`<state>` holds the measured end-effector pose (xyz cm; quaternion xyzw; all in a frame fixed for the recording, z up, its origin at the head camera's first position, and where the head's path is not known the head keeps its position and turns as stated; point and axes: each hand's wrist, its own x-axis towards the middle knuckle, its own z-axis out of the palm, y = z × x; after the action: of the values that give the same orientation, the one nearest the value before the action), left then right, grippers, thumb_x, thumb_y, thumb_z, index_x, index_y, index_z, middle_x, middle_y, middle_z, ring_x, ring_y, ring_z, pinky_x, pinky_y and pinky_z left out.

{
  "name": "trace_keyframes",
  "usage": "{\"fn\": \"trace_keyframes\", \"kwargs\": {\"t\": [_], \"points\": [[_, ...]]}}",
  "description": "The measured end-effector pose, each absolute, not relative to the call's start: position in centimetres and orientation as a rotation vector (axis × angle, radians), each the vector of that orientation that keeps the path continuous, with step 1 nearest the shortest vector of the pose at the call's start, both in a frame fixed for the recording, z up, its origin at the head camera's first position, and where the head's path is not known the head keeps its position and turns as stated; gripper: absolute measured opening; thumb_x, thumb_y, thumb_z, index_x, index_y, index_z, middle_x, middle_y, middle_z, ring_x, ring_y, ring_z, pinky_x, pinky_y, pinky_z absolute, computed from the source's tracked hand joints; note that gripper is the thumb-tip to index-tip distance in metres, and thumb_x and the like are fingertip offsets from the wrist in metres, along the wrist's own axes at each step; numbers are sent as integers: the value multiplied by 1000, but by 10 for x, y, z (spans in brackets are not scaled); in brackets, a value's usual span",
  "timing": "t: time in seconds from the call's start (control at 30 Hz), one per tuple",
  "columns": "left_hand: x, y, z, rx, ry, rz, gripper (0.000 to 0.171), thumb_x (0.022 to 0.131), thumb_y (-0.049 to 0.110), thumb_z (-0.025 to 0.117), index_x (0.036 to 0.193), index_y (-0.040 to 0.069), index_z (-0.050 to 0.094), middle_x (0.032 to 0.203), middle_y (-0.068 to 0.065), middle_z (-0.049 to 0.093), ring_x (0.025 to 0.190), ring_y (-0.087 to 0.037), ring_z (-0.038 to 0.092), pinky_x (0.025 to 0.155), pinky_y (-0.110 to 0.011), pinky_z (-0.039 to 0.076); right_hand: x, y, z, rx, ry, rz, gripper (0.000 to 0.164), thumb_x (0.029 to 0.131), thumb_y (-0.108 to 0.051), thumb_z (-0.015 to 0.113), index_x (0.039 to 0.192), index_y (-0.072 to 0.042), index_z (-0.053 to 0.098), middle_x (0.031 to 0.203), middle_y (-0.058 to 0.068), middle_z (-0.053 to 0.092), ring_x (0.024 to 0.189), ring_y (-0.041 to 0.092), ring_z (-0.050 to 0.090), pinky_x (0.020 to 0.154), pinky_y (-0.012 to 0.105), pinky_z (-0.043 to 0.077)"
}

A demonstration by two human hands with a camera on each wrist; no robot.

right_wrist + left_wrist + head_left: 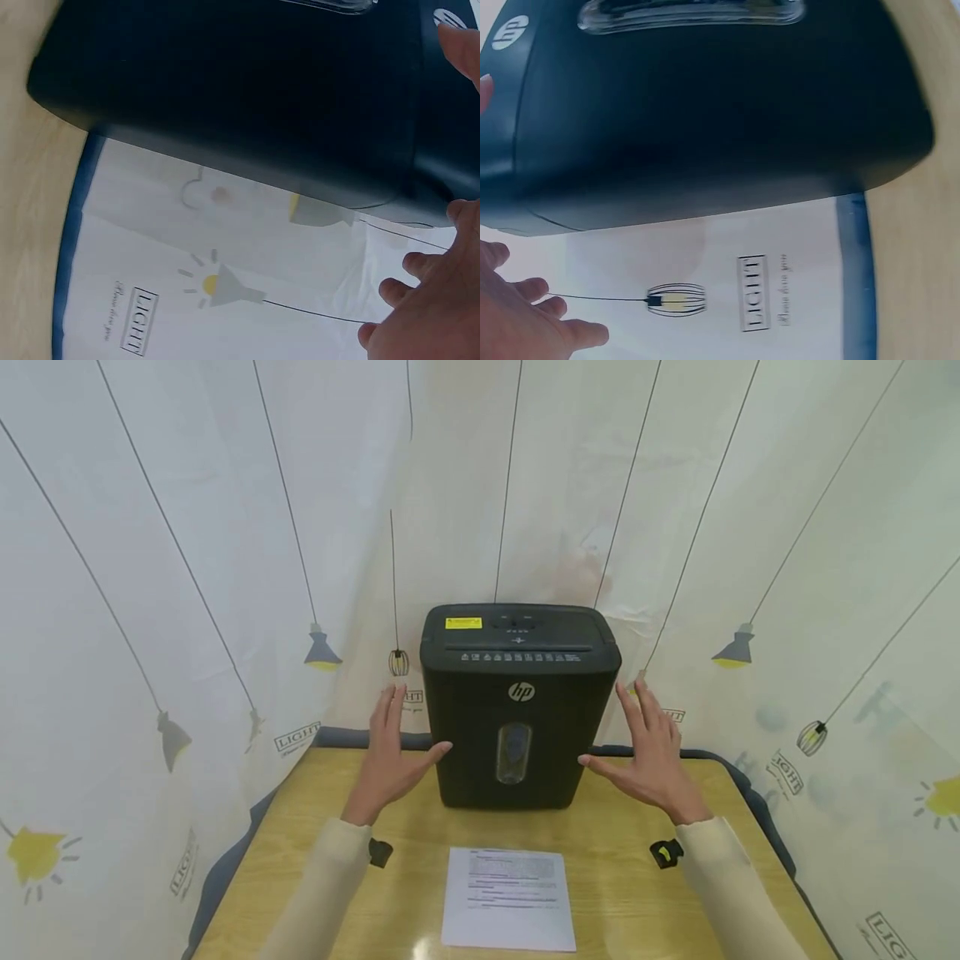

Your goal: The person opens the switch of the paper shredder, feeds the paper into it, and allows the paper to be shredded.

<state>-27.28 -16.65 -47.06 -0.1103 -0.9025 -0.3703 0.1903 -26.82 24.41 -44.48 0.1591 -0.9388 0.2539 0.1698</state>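
A black HP paper shredder [480,735] stands upright on the wooden table, with a small clear window [513,753] in its front and a yellow label on top. My left hand [388,760] is spread beside its left side, thumb pointing at the front edge. On the other side my right hand [651,756] mirrors it, fingers extended upward and apart. Both wrist views show the shredder's dark body close to the fingers, and neither hand grips it. In front of the shredder a printed sheet of paper [510,902] lies flat, some lines underlined in purple.
The wooden table [300,860] has a dark blue edge [232,860] along its back and sides. Behind and around it hangs a white wall covering [187,527] printed with lamps and the word LIGHT. A small black wrist device [665,853] sits at each cuff.
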Motion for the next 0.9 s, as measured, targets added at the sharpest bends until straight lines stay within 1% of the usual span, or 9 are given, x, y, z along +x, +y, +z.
{"fn": "trace_keyframes", "kwargs": {"t": [0.07, 0.23, 0.37, 0.5, 0.73, 0.83, 0.9], "points": [[-269, -167, -478, -295, -2550, -1049, 114, 82, 66, 75, 166, 29, 6, 174, -1, 1, 159, -32, 10, 119, -67, 29, -267, 243, -450, 442, -2677, 728, 116, 79, -57, 81, 166, -27, 10, 174, 12, 2, 156, 48, 8, 117, 77, 6], [-262, -168, -496, -261, -2592, -1059, 114, 81, 68, 75, 165, 33, 5, 174, -2, 2, 159, -32, 10, 121, -64, 28, -266, 239, -468, 447, -2667, 708, 115, 77, -58, 82, 165, -24, 16, 173, 14, 8, 155, 48, 14, 117, 75, 11], [-256, -169, -516, -250, -2603, -1078, 114, 81, 70, 74, 165, 32, 7, 174, -5, 5, 159, -33, 12, 119, -65, 31, -263, 235, -485, 456, -2677, 724, 114, 77, -58, 82, 165, -22, 19, 173, 15, 8, 154, 49, 15, 117, 73, 12], [-246, -167, -536, -263, -2621, -1116, 115, 81, 69, 75, 165, 33, 6, 174, -6, 5, 160, -34, 10, 119, -66, 31, -258, 230, -504, 459, -2685, 734, 112, 77, -59, 82, 164, -20, 23, 172, 17, 10, 154, 48, 16, 116, 74, 13], [-234, -158, -570, -284, -2635, -1171, 113, 80, 61, 81, 165, 23, 17, 173, -8, 10, 159, -34, 14, 119, -65, 32, -247, 227, -533, 466, -2682, 769, 111, 75, -57, 84, 162, -15, 29, 170, 22, 15, 152, 50, 19, 111, 75, 18], [-229, -154, -582, -299, -2643, -1195, 112, 80, 58, 82, 165, 21, 19, 172, -11, 12, 158, -37, 15, 119, -65, 31, -245, 226, -548, 471, -2681, 772, 110, 76, -56, 83, 162, -15, 29, 169, 22, 16, 150, 52, 22, 110, 76, 20], [-226, -152, -591, -306, -2653, -1211, 110, 80, 57, 82, 165, 21, 20, 171, -11, 13, 157, -39, 16, 118, -66, 32, -243, 224, -558, 480, -2679, 784, 109, 76, -56, 83, 162, -15, 30, 169, 22, 17, 149, 53, 23, 110, 76, 20]]}}
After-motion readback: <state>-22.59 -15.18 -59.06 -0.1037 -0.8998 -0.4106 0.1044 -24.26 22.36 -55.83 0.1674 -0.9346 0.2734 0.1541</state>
